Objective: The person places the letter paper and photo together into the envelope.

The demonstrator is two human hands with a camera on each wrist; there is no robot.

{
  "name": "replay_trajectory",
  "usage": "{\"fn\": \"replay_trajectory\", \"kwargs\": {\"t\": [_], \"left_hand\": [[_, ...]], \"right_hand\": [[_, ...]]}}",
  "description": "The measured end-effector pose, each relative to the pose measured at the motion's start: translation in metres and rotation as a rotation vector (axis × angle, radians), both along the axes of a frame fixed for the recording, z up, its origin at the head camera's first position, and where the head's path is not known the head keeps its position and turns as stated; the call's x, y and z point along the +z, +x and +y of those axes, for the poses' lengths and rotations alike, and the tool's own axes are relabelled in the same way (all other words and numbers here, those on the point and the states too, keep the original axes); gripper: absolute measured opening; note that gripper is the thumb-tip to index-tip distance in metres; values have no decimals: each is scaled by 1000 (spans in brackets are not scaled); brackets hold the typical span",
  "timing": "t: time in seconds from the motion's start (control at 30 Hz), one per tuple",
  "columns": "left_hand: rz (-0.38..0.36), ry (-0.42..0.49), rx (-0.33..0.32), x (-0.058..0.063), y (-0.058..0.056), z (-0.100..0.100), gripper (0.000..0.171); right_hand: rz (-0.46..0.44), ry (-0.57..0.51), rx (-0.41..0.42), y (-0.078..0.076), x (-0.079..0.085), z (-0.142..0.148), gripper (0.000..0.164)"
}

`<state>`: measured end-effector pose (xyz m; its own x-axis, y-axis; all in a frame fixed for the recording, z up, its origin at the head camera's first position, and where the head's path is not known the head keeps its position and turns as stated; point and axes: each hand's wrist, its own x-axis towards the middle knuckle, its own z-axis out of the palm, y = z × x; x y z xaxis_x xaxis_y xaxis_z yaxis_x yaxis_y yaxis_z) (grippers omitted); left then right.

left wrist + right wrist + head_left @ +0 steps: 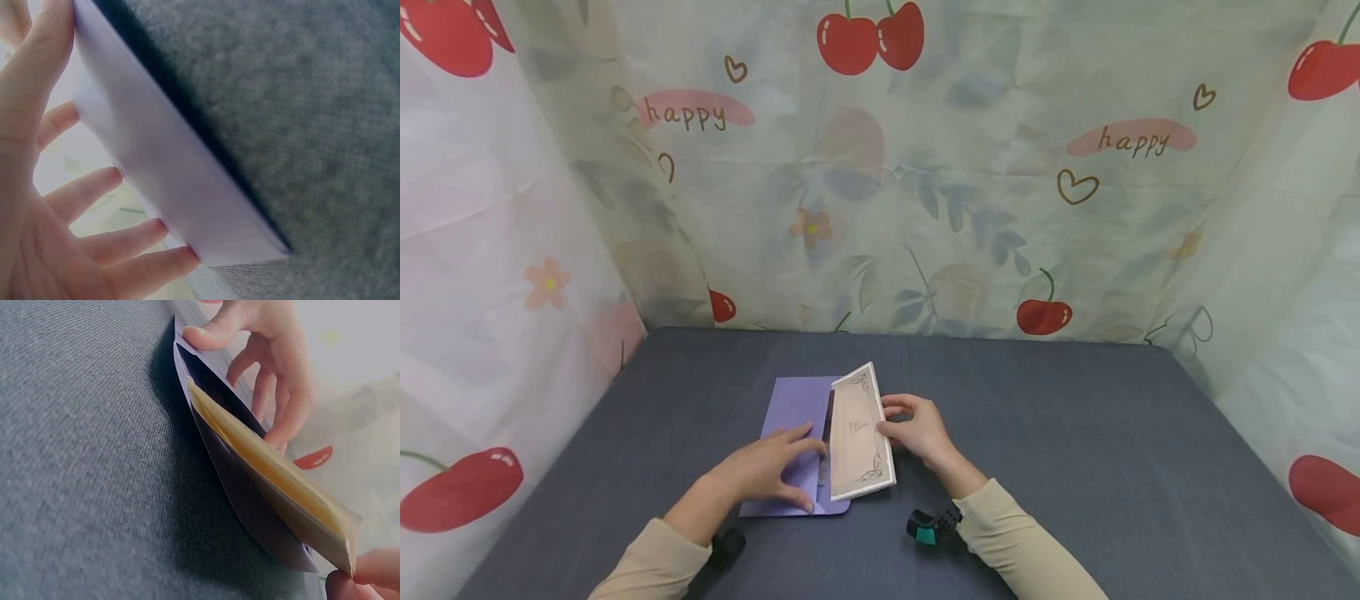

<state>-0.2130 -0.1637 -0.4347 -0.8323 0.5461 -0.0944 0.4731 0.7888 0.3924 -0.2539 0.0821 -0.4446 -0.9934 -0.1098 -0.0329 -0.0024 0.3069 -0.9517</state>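
A purple envelope (793,404) lies on the dark table with its opening to the right. My left hand (767,467) rests on it, fingers spread, thumb near the front edge; the left wrist view shows the fingertips (178,255) touching its surface. My right hand (921,429) pinches the right edge of a cream folded card (856,442) with dark scrollwork in its corners. The card leans up from the envelope's mouth. In the right wrist view the card (269,469) shows its folded layers slightly parted, its far end within the envelope's gaping opening (215,384).
A dark grey cloth covers the table (1060,442). Black wrist straps show below both hands, the right strap (928,527) with a teal patch. A printed curtain (970,167) with cherries and the word "happy" hangs behind and at both sides.
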Motion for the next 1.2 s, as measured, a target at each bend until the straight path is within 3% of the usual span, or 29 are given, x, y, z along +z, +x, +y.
{"fn": "replay_trajectory", "kwargs": {"t": [0.3, 0.87, 1.2], "left_hand": [[-32, -14, 30, 0, 0, 1, 74], [-27, -23, 28, 0, 1, 1, 75], [-10, -7, 13, 0, 0, 0, 75]], "right_hand": [[62, 26, 18, 2, -3, -3, 41], [5, -35, 6, 9, -11, -15, 40], [29, -62, 34, 13, -13, -24, 34]]}}
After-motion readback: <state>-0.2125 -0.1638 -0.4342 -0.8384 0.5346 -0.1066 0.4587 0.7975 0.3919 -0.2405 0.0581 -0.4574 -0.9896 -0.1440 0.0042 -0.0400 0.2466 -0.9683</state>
